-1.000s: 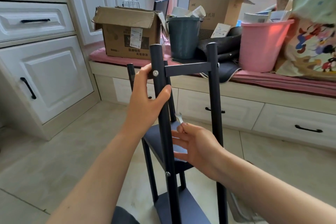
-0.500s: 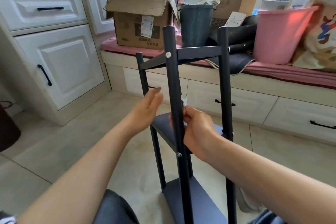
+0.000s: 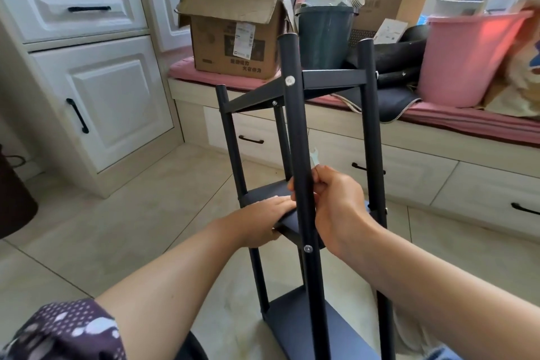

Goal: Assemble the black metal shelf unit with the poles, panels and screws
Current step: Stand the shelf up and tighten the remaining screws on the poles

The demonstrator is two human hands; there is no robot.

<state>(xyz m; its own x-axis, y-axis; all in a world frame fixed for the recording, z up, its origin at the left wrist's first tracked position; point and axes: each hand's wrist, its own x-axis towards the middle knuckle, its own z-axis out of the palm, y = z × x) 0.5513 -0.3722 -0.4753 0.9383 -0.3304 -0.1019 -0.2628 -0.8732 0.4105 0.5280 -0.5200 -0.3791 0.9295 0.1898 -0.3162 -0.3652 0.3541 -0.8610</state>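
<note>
Black pole [image 3: 295, 131] in right hand [image 3: 336, 207]

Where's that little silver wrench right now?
The small wrench is in the right hand, centre of the head view, poking up from its curled fingers just right of the near front pole, above the middle shelf panel.

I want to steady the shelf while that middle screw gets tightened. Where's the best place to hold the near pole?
Probably grip the near pole on its bare stretch between the top panel and middle panel, wrapping it from the left. It stands upright, round and slim, and the right hand with the small wrench already fills its right side.
</note>
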